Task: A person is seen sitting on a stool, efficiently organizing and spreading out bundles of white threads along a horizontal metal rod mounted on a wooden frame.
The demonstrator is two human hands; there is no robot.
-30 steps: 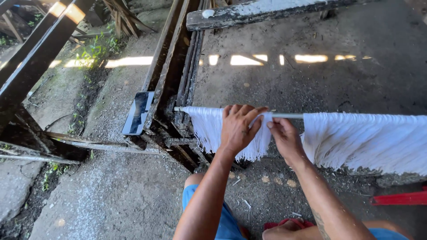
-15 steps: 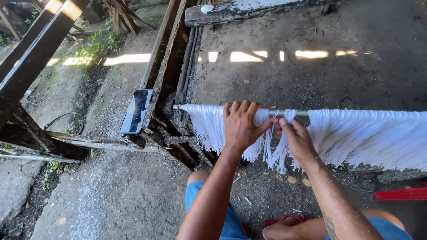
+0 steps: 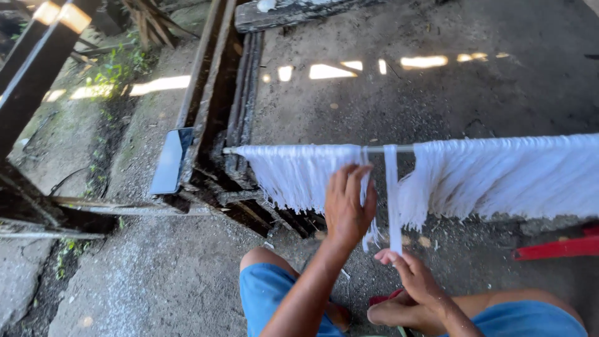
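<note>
White strands (image 3: 499,178) hang in a thick fringe from a thin horizontal rod (image 3: 402,148). My left hand (image 3: 348,203) rests flat on the left bunch of strands (image 3: 290,175), fingers pointing up. My right hand (image 3: 405,271) sits lower and pinches the bottom end of one separated strip of strands (image 3: 392,193) that hangs alone in a gap on the rod. My knees in blue shorts (image 3: 268,293) are below.
Dark wooden beams and a frame (image 3: 215,106) run up the left, with a flat dark slab (image 3: 170,161) beside them. A red object (image 3: 555,248) lies at the right. Concrete floor (image 3: 399,93) stretches behind the rod, patched with sunlight.
My hands have dropped from the rod. A single strip is now separated out between the two bunches, and my right hand has slid down to its lower end.
</note>
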